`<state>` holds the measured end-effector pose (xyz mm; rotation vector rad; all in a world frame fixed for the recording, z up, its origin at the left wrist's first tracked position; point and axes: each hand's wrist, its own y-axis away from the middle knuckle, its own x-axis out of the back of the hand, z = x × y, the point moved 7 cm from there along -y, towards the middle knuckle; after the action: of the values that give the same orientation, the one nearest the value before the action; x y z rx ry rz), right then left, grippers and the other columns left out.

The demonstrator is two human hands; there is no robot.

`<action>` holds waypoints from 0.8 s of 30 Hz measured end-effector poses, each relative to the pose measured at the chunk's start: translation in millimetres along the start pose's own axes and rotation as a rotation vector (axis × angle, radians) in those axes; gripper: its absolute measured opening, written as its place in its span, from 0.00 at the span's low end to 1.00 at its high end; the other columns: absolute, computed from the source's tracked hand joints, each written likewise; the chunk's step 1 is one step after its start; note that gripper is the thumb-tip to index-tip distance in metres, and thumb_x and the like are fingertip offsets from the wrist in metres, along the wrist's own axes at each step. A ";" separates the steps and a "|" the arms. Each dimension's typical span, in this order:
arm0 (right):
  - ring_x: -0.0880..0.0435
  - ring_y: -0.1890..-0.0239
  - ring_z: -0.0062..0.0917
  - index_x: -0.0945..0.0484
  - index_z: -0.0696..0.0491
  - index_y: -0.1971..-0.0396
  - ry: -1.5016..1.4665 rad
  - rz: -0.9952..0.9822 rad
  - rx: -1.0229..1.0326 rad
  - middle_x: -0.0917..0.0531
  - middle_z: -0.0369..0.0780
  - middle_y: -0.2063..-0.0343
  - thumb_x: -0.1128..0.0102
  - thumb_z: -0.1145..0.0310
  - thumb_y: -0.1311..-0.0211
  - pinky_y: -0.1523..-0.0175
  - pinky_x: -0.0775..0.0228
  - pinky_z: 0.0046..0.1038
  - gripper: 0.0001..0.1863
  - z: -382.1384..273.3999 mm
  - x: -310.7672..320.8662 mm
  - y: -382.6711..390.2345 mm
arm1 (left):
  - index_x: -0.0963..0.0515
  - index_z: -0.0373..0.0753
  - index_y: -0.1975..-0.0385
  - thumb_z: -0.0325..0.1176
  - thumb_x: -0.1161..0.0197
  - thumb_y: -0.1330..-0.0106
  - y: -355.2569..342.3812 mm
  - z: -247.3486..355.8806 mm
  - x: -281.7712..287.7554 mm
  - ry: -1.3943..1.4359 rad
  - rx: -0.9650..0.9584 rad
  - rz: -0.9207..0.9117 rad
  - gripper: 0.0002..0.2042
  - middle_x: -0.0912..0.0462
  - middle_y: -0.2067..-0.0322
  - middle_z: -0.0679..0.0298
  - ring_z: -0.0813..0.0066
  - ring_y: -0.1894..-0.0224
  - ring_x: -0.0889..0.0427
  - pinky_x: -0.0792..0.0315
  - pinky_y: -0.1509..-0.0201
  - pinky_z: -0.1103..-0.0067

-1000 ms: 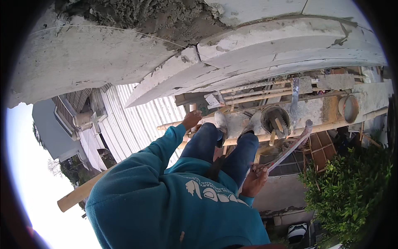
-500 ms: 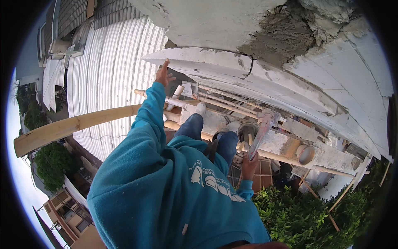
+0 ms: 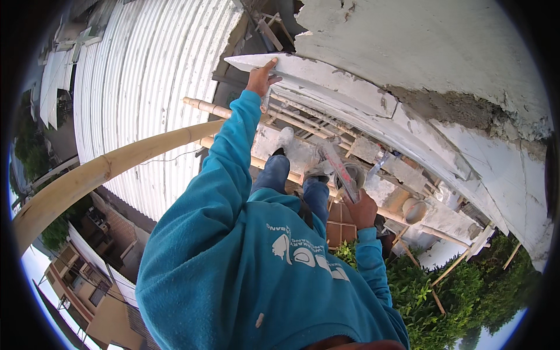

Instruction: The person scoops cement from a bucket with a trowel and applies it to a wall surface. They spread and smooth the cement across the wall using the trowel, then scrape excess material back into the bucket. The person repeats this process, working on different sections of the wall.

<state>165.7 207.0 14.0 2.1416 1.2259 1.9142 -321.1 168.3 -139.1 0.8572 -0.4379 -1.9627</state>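
My left hand (image 3: 263, 79) reaches up to the pointed end of a white plastered ledge (image 3: 315, 71). Its thumb lies over the face, with the other fingers curled at the lower edge. Lower and to the right, my right hand (image 3: 363, 210) is closed round one end of a long, narrow, plaster-smeared tool (image 3: 337, 166) with reddish marks. The tool tilts up and left over the scaffold planks; its exact kind is unclear. Behind it stands a round bucket (image 3: 357, 174), partly covered. My shoes (image 3: 285, 139) are on the pale, dusty planks.
Bamboo poles (image 3: 291, 119) run along the scaffold, and a thick bamboo pole (image 3: 111, 166) crosses at left. Another bucket (image 3: 415, 210) stands farther right on the planks. A rough wall (image 3: 431, 46) rises above the ledge. Corrugated roofing (image 3: 146, 87) and leafy plants (image 3: 461, 291) lie beyond the scaffold.
My left hand has moved right, from the ledge's lower edge onto its face. The tool in my right hand has swung left, its upper end now over the planks near my shoes. The view has shifted.
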 end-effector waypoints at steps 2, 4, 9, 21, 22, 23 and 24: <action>0.17 0.72 0.42 0.21 0.55 0.65 0.047 -0.023 0.167 0.18 0.46 0.75 0.31 0.43 0.49 0.67 0.26 0.40 0.28 -24.9 0.4 -25.4 | 0.27 0.29 0.48 0.34 0.33 0.37 0.9 2.7 0.3 -0.005 -0.028 -0.035 0.21 0.26 0.48 0.54 0.57 0.46 0.24 0.18 0.47 0.63; 0.16 0.72 0.43 0.21 0.55 0.63 0.041 -0.085 0.331 0.17 0.45 0.73 0.33 0.41 0.48 0.68 0.26 0.41 0.30 -52.8 3.8 -42.0 | 0.27 0.28 0.49 0.32 0.33 0.37 3.8 3.3 -3.0 0.025 -0.038 -0.031 0.20 0.25 0.49 0.54 0.60 0.47 0.23 0.17 0.48 0.65; 0.16 0.62 0.41 0.22 0.54 0.60 0.250 -0.005 0.561 0.16 0.44 0.66 0.36 0.40 0.46 0.60 0.24 0.41 0.30 -94.9 29.9 -129.6 | 0.29 0.25 0.48 0.31 0.31 0.39 2.5 2.8 -7.9 0.008 -0.015 0.059 0.23 0.26 0.48 0.52 0.59 0.48 0.22 0.16 0.49 0.67; 0.16 0.60 0.40 0.22 0.52 0.55 0.372 -0.148 0.387 0.15 0.44 0.62 0.36 0.41 0.46 0.55 0.24 0.39 0.31 -109.9 48.4 -167.5 | 0.33 0.24 0.47 0.30 0.29 0.41 -4.2 0.8 -1.7 0.010 -0.066 0.049 0.26 0.25 0.50 0.52 0.59 0.50 0.21 0.16 0.50 0.67; 0.16 0.60 0.41 0.22 0.52 0.55 0.348 -0.092 0.331 0.15 0.44 0.62 0.36 0.41 0.47 0.55 0.25 0.39 0.31 -104.3 50.3 -180.3 | 0.33 0.24 0.47 0.30 0.29 0.41 -3.9 3.1 -3.3 0.014 -0.055 0.059 0.26 0.24 0.50 0.52 0.59 0.50 0.21 0.16 0.50 0.66; 0.16 0.60 0.41 0.22 0.53 0.55 0.324 -0.038 0.273 0.16 0.44 0.61 0.35 0.41 0.47 0.54 0.25 0.40 0.31 -97.2 51.0 -188.2 | 0.33 0.24 0.47 0.30 0.29 0.41 -3.1 4.5 -5.2 0.017 -0.044 0.068 0.27 0.24 0.50 0.52 0.59 0.50 0.21 0.16 0.50 0.66; 0.16 0.60 0.41 0.22 0.53 0.55 0.332 0.012 0.310 0.16 0.44 0.61 0.36 0.41 0.46 0.54 0.25 0.40 0.31 -96.3 49.3 -189.1 | 0.33 0.24 0.47 0.30 0.29 0.41 -4.5 4.3 -4.4 0.022 -0.059 0.079 0.27 0.24 0.50 0.52 0.59 0.49 0.21 0.16 0.50 0.66</action>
<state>-18.6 319.8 -14.4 2.0102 1.6696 2.2863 -325.5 174.2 -137.2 0.8114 -0.3931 -1.8824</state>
